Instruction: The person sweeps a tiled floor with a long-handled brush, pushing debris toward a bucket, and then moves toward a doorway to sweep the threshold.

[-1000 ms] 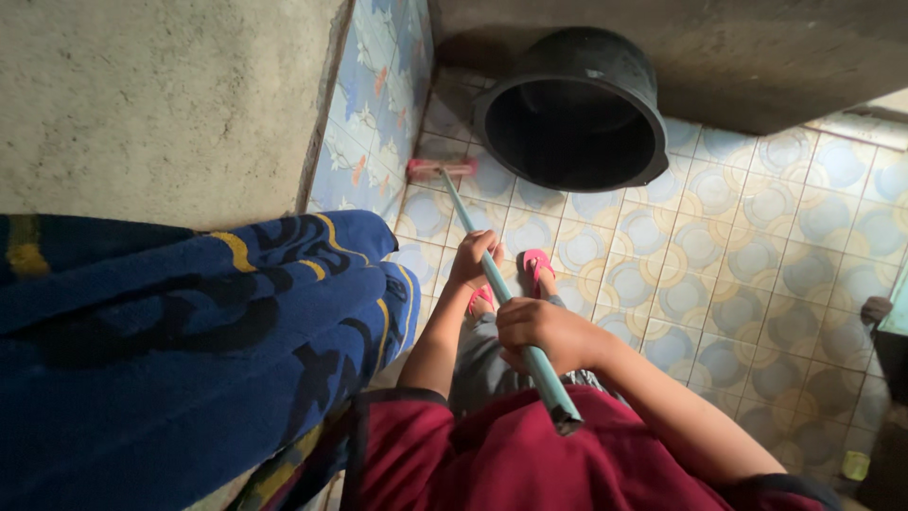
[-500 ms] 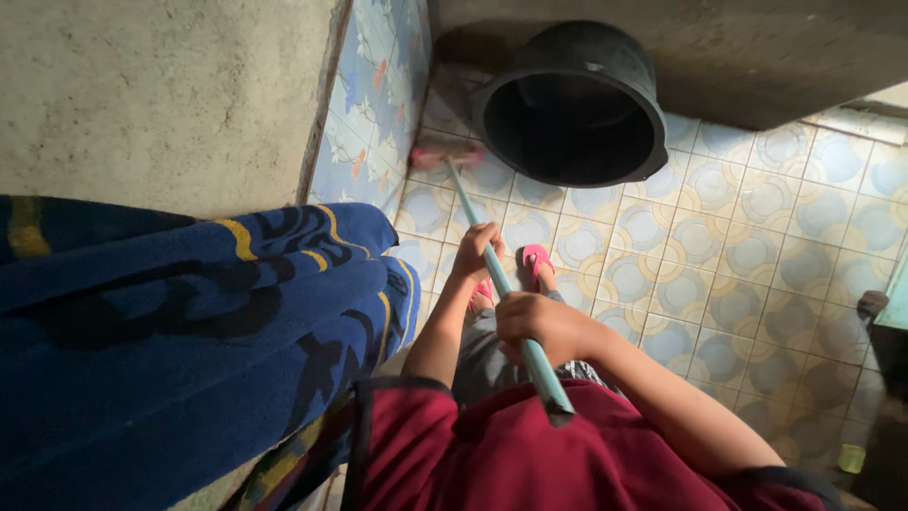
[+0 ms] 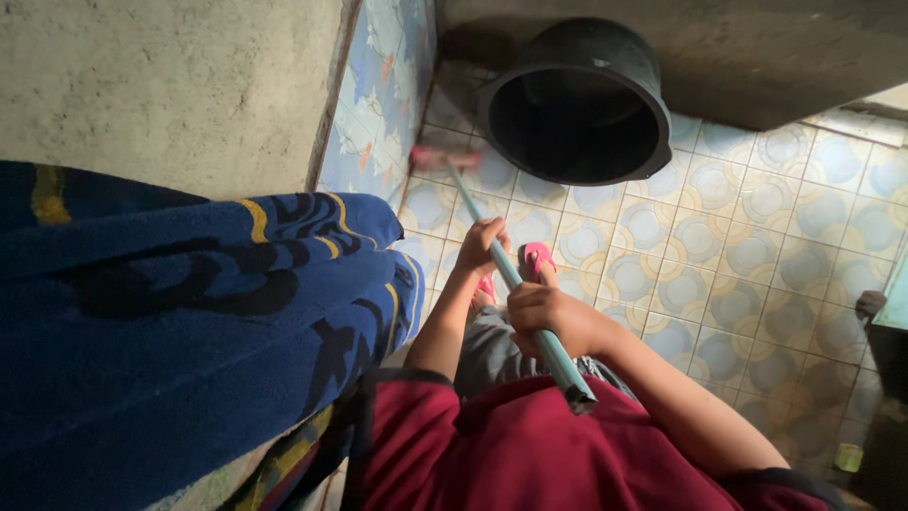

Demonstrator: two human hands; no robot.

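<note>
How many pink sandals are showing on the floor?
2. One pink sandal sits right of the long brush handle, below the left hand. The other pink sandal peeks out between the two hands, mostly hidden by the handle and the right hand.

Teal-handled floor brush, slanted, pink head blurred beside black bucket.

Both hands grip a teal broom handle: left hand farther, right hand nearer; pink brush head beside the black bucket.
</note>
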